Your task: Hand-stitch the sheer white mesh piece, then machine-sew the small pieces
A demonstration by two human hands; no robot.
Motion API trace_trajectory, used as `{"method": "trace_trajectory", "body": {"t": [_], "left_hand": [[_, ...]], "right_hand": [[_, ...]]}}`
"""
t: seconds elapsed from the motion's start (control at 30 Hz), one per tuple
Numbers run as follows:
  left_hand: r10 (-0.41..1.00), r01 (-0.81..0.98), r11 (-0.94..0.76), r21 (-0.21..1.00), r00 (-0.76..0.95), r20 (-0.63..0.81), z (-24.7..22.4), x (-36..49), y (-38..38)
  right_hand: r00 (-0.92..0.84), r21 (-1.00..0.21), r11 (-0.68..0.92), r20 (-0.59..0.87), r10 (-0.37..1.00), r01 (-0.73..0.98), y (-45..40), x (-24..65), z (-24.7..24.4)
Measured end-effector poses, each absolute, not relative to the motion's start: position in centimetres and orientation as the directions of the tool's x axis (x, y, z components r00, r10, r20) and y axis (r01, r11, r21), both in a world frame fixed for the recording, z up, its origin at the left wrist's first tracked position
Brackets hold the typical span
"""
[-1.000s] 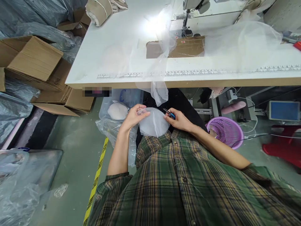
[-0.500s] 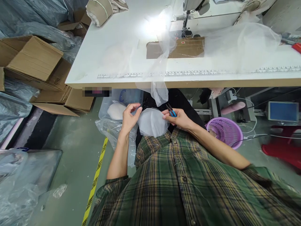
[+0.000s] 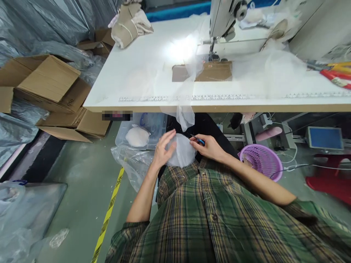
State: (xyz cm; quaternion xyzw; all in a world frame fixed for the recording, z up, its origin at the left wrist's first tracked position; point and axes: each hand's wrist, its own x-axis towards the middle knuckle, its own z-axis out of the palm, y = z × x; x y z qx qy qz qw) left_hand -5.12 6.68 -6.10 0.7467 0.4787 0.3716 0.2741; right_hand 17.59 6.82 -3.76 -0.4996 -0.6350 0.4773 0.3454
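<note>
A round piece of sheer white fabric [image 3: 184, 150], with a seam or fold down its middle, lies over my lap below the table edge. My left hand [image 3: 164, 151] is at its left side, fingers stretched and a little apart, partly covering it. My right hand [image 3: 206, 147] holds blue-handled thread snips [image 3: 200, 140], dark blades pointing up and left. Its thumb and fingertip meet the fabric's right edge; whether they pinch it I cannot tell. A strip of sheer white fabric [image 3: 186, 116] hangs over the table edge just above.
A sewing machine [image 3: 215, 33] stands on the white table [image 3: 109, 87]. Below left, a clear plastic bin [image 3: 123, 126] holds a pale rounded fabric piece [image 3: 138, 136]. Cardboard boxes [image 3: 49, 78] lie at left, a purple basket [image 3: 261, 160] at right. Red-handled scissors [image 3: 336, 77] lie far right.
My left hand has moved right and down onto the fabric's left side. My right hand still has the snips, now turned flatter. The view has tilted up slightly.
</note>
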Motion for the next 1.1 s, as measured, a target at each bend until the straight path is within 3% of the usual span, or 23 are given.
{"method": "trace_trajectory", "body": {"t": [0.1,0.23,0.47,0.67,0.77,0.9,1.1], "left_hand": [[0.872,0.592,-0.479,0.648,0.403,0.277,-6.7,-3.7,6.2],[0.86,0.639,-0.509,0.576,0.389,0.329,-6.7,-2.7,6.6],[0.797,0.656,-0.462,0.597,0.012,0.604,-1.9,-3.8,7.3],[0.678,0.629,-0.567,0.531,-0.009,0.735,1.1,-3.6,6.6],[0.736,0.555,-0.577,0.599,0.035,0.676,0.9,-2.7,6.2],[0.851,0.404,-0.52,0.752,0.172,0.496,-0.1,-1.7,5.9],[0.931,0.203,-0.151,0.968,0.358,0.07,-0.9,-1.6,5.6]], "right_hand": [[-0.087,-0.928,0.117,0.091,0.992,0.353,7.0,18.9,-4.1],[0.022,-0.961,0.136,0.145,0.989,0.24,9.0,18.0,-3.2],[-0.022,-0.974,0.189,0.187,0.982,0.123,10.7,15.9,-1.7],[-0.311,-0.908,0.406,0.358,0.88,0.101,6.1,16.4,0.2],[-0.443,-0.905,0.424,0.37,0.817,0.026,4.4,16.8,0.7],[-0.533,-0.929,0.37,0.325,0.781,-0.024,3.7,17.2,0.4],[-0.537,-0.981,0.194,0.167,0.827,-0.006,3.7,17.6,-0.8]]}}
